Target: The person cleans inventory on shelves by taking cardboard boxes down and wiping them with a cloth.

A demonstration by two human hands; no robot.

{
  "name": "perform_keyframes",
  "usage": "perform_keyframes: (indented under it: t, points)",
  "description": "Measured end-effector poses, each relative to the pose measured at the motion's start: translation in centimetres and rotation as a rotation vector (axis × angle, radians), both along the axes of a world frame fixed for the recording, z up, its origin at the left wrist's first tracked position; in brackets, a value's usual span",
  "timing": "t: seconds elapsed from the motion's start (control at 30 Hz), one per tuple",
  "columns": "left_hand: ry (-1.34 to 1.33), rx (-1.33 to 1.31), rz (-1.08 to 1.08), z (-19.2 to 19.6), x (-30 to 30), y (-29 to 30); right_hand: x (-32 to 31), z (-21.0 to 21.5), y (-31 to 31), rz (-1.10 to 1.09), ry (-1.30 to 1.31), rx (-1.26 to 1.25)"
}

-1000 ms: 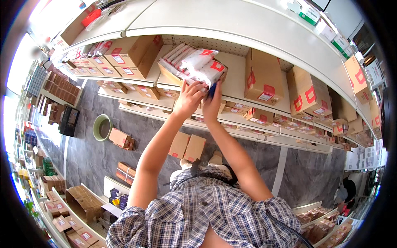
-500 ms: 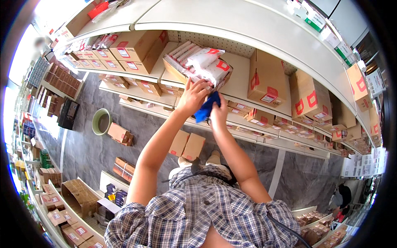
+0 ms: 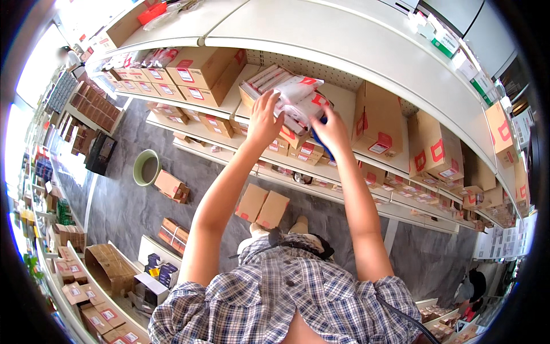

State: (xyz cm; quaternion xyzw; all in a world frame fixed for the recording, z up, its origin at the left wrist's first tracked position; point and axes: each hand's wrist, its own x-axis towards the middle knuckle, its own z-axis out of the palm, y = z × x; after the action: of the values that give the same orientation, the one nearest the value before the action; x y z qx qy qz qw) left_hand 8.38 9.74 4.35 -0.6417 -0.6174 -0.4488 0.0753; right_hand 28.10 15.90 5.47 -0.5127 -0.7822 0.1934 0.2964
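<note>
An open cardboard box (image 3: 247,97) stands on the shelf before me, filled with white plastic packets (image 3: 299,89) that carry red marks. At its left front corner is my left hand (image 3: 264,121), fingers stretched out and resting against the box and the nearest packets. On the right side of the same box, my right hand (image 3: 332,129) reaches up to the packets with a blue cloth (image 3: 327,152) held in it. The cloth is mostly hidden behind the hand and wrist, and part of it hangs below.
Closed cartons (image 3: 189,71) stand left of the box, and tall cartons (image 3: 375,120) to its right. A shelf board (image 3: 321,28) juts out above. On the floor are two cartons (image 3: 271,209) by my feet, a green bin (image 3: 139,172) and another carton (image 3: 172,186).
My right hand has moved right and up along the box, taking the blue cloth with it. My left hand has shifted off the packets' front toward the box's left corner; the hands are farther apart.
</note>
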Motion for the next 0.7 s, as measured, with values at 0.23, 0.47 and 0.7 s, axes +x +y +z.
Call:
perform_keyframes:
  t: [0.23, 0.47, 0.7]
  points:
    - [0.157, -0.206, -0.040, 0.3, 0.0, 5.2, -1.3, -0.8, -2.9, 0.079, 0.055, 0.145]
    - [-0.063, -0.161, 0.101, 1.1, -1.1, 6.1, -0.7, -1.6, -1.3, 0.008, 0.126, 0.242]
    - [-0.313, 0.104, 0.264, 2.5, -5.7, 6.1, 1.5, -0.5, 2.7, -0.114, 0.502, 0.190]
